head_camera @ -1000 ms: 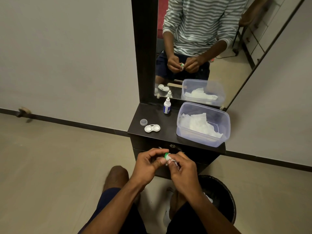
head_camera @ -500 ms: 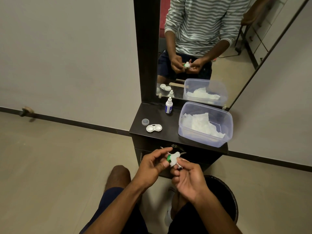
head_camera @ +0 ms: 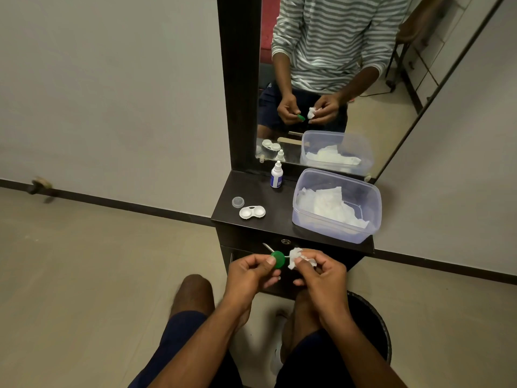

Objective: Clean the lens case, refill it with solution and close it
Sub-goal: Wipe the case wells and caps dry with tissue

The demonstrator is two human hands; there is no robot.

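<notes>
Hands now apart: left hand (head_camera: 249,271) pinches green cap (head_camera: 278,259), right hand (head_camera: 319,271) grips crumpled tissue (head_camera: 297,257), withdrawn from cap.

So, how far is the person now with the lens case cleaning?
Done: the lens case lies open on the shelf, one clear cap beside it. In hand: the left hand pinches the green cap, the right hand holds a crumpled tissue next to it. Left: filling from the solution bottle and screwing both caps on.

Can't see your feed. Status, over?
Left hand pinches green cap; right hand holds tissue. Case open on shelf, bottle behind. Nothing blocking.
</notes>
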